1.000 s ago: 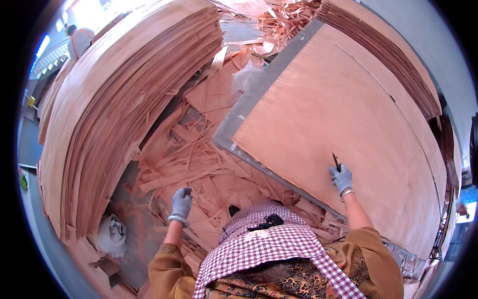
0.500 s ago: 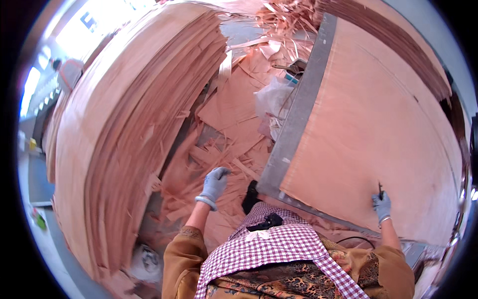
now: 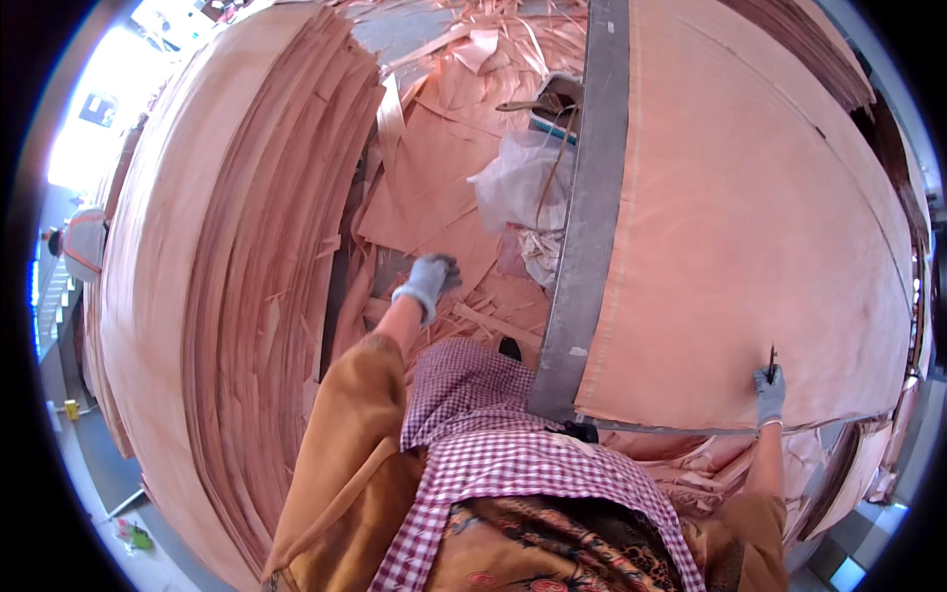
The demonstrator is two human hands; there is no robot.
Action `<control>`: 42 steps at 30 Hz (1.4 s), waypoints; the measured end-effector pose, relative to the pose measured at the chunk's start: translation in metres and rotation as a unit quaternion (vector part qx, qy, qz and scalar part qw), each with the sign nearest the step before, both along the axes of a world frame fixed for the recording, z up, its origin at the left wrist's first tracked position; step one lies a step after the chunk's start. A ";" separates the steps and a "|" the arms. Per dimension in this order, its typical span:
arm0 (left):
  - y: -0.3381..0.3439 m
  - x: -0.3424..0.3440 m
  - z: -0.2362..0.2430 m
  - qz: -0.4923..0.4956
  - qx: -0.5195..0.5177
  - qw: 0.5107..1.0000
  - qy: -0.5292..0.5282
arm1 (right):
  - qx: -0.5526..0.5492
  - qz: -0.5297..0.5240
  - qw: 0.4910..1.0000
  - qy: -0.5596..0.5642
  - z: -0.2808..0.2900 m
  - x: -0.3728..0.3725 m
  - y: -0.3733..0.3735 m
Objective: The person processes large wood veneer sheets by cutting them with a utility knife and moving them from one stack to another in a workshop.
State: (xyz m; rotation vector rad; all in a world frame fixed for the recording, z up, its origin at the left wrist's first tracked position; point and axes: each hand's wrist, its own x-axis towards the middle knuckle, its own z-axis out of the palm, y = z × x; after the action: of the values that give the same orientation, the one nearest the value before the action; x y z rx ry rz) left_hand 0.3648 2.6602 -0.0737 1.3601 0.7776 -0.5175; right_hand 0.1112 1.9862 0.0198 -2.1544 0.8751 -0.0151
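Observation:
My left hand [image 3: 428, 278], in a grey glove with dark fingertips, hangs in the air over the scrap-strewn floor. Its fingers are loosely bent and I see nothing in them. On the right, my gloved right hand [image 3: 769, 393] is closed round a thin dark knife-like tool [image 3: 772, 357] whose narrow end points away from me. That hand is at the near right part of a large pinkish wood veneer sheet [image 3: 730, 217], which lies on a table with a grey metal edge strip [image 3: 592, 197].
A tall stack of veneer sheets [image 3: 227, 257] rises on the left. Veneer scraps [image 3: 434, 178] cover the floor between stack and table. Beside the table's left edge are a white plastic bag [image 3: 523, 178] and a bin [image 3: 557, 104]. A person [image 3: 83, 242] is at the far left.
My view has shifted and my body has turned along the table. My left hand has swung forward, and the right stays over the sheet with the tool in it.

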 end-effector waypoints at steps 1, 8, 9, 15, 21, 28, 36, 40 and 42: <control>-0.001 0.022 -0.015 0.011 -0.016 1.000 0.019 | 0.000 -0.012 1.000 0.005 0.002 0.002 0.004; -0.085 0.184 0.005 -0.144 0.426 0.809 -0.378 | -0.098 -0.110 0.988 -0.045 0.012 -0.005 0.059; -0.105 0.208 0.027 -0.210 0.443 0.781 -0.388 | -0.061 -0.158 0.983 -0.071 0.019 -0.005 0.075; -0.158 0.267 0.012 -0.478 0.475 0.652 -0.346 | 0.114 -0.223 0.965 -0.082 0.083 0.118 0.265; -0.141 0.272 0.051 -0.288 -0.097 0.894 -0.328 | 0.242 0.000 0.968 -0.067 0.103 0.271 0.377; -0.085 0.240 0.162 -0.688 -0.103 0.645 -0.316 | 0.088 0.299 0.927 -0.210 0.104 0.390 0.416; -0.026 0.252 0.110 -0.632 -0.129 0.745 -0.171 | -0.105 0.226 0.968 0.029 0.096 0.373 0.391; -0.007 0.265 0.088 -0.524 -0.104 0.838 -0.108 | -0.168 0.165 0.970 -0.056 0.103 0.394 0.375; 0.003 0.258 0.054 -0.481 -0.100 0.864 -0.112 | -0.034 0.171 0.982 -0.071 0.094 0.417 0.393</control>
State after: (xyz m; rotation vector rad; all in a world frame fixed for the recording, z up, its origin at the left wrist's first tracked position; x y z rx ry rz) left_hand 0.6223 2.6631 -0.0196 1.5168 -0.2142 -1.1525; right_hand 0.5283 2.3791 0.1143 -2.3100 0.4225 -0.0253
